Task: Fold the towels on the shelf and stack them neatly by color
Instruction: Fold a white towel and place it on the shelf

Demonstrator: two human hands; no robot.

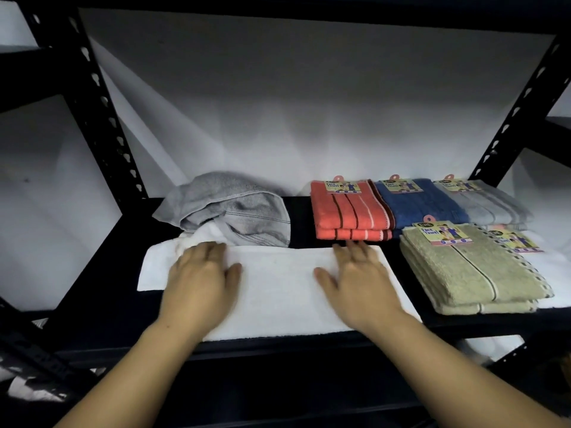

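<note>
Both hands, left hand (200, 273) and right hand (358, 276), pressed flat on white towel (278, 282), fingers straight; towel's long axis crosswise, crumpled grey towel (228, 208) just behind left hand.

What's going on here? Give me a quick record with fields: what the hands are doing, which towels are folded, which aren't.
left hand: left hand flat on the white towel
right hand: right hand flat on the same towel
being folded: white towel, spread at the shelf front
unfolded: grey towel, crumpled behind it
folded, labelled: orange towel, blue towel, light grey towel, beige towel
</note>
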